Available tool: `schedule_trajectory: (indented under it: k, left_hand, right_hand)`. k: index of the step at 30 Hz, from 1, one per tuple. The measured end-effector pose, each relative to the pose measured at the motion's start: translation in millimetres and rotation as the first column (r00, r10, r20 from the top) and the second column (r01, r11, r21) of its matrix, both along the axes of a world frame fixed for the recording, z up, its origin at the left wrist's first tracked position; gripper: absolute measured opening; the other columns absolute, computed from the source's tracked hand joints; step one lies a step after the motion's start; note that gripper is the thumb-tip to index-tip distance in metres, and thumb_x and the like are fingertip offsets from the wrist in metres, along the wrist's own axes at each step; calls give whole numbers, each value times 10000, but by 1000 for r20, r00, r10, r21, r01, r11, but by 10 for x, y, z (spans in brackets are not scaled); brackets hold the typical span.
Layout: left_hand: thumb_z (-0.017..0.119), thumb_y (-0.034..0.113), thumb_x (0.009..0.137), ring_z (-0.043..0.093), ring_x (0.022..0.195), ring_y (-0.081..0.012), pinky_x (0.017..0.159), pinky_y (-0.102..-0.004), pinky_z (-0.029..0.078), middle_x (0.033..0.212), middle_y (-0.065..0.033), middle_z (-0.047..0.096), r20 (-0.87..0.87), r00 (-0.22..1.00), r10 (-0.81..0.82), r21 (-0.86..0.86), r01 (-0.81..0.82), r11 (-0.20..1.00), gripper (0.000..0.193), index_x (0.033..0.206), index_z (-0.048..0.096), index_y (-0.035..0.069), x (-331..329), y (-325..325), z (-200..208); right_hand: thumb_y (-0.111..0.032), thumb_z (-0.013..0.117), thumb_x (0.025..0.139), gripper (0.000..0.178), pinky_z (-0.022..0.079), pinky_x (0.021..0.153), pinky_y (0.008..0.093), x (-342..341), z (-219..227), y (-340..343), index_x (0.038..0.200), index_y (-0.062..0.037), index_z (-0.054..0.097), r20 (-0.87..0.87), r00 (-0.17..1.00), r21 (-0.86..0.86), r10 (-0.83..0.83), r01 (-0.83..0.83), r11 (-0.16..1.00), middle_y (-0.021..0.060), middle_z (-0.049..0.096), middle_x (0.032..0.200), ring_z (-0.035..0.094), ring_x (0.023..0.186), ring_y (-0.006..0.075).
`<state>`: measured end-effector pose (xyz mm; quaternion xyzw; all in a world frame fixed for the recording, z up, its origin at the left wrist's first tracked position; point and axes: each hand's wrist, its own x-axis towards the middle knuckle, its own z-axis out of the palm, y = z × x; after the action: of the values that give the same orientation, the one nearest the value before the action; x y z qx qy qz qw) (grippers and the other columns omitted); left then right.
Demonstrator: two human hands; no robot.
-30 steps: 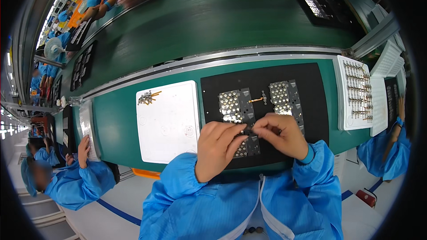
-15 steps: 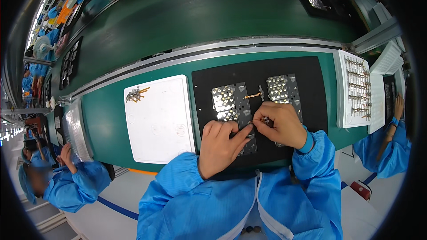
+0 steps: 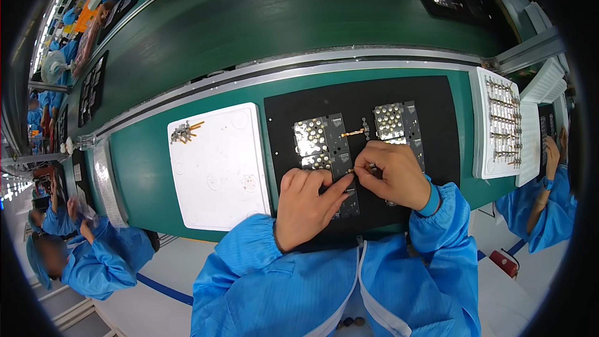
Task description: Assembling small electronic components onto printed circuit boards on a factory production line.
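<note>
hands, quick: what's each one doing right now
Left hand: fingers bent, pressing on the black fixture, holding nothing.
Right hand: pinched shut on a small gold pin.

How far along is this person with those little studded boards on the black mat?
Hard to say exactly. Two studded boards, the left board and the right board, lie on the black mat, already carrying rows of shiny bits. In hand: the right hand pinches a small part at the left board, steadied by the left hand. Left: one loose part between the boards, and a few on the white tray.
</note>
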<state>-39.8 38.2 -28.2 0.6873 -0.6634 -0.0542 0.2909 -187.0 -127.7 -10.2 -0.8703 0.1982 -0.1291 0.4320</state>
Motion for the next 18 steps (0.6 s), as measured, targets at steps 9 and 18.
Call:
schedule_trajectory:
  k: [9,18]
  left_hand:
    - [792,214,796,497,866,-236,828,-396,387,936,-4,522,-21,1000,2,1,-2,1000,363,1155,751,179,13,3,-16]
    - [806,220,786,517,858,-249,817,-399,396,967,-19,553,-70,997,30,-35,-33,999,383,1154,721,153,-3,14,-53]
  right_hand:
    - [-60,718,799,70,464,537,365,7,-6,6,814,-35,654,-3,1000,-11,-5,5,1000,96,606,723,610,592,274]
    - [-72,703,803,68,506,571,396,0,2,10,812,-45,641,-37,999,-8,0,0,1000,99,638,765,646,641,311]
